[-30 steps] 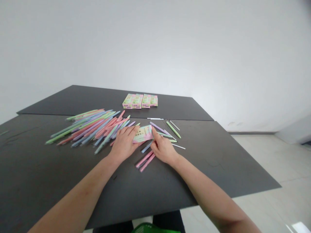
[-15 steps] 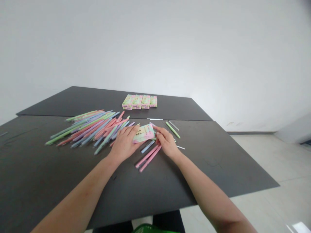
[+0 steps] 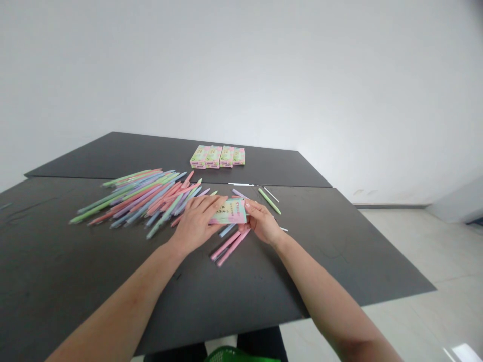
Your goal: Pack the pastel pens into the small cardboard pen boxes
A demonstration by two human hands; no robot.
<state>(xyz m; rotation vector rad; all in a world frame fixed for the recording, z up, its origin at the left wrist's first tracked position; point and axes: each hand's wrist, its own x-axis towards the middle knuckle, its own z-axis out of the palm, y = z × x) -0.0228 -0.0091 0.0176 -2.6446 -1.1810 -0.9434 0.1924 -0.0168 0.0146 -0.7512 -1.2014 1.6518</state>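
A small pink, green and yellow printed box (image 3: 233,211) is held just over the dark table between both hands. My left hand (image 3: 196,217) is closed round its left side, covering that end. At the box's right end, my right hand (image 3: 261,219) pinches with thumb and fingers; its fingertips are partly hidden. Below the hands lie two pink pens (image 3: 232,248), with the end of a blue pen (image 3: 227,231) just above them. A purple pen (image 3: 238,193) shows behind the box. Right of it rests a green pen (image 3: 269,200) beside a thin white stick (image 3: 271,194).
A large pile of pastel pens (image 3: 139,198) spreads over the table's left part. Several matching boxes (image 3: 217,157) stand in a row on the far table (image 3: 151,151). Another white strip (image 3: 241,184) lies near the seam. Part of a green basket (image 3: 237,355) shows at my lap.
The box has moved slightly right and down, its printed face now more level. My right hand has shifted to grip its right end more closely.
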